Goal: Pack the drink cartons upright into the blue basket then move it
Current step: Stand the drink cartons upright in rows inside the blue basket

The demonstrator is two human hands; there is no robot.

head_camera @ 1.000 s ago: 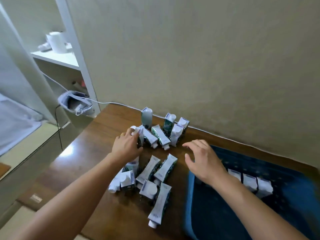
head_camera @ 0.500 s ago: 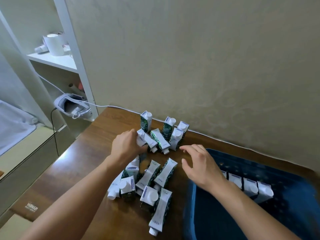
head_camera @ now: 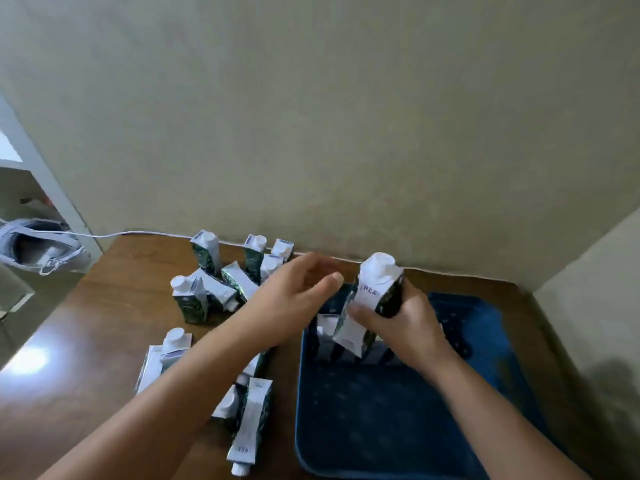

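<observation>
Dim, flat indoor light, greenish cast. Bright glare patch on the bench (head_camera: 52, 358) at lower left of frame, so light comes from the left. Soft shadow on the wall (head_camera: 606, 375) at lower right. Whole pic soft; motion blur on left hand (head_camera: 294, 299). Wide-angle bending at edges.

Loose cartons (head_camera: 221, 289) lie on the table (head_camera: 104, 327) left of the basket (head_camera: 381, 410), which holds others.
</observation>
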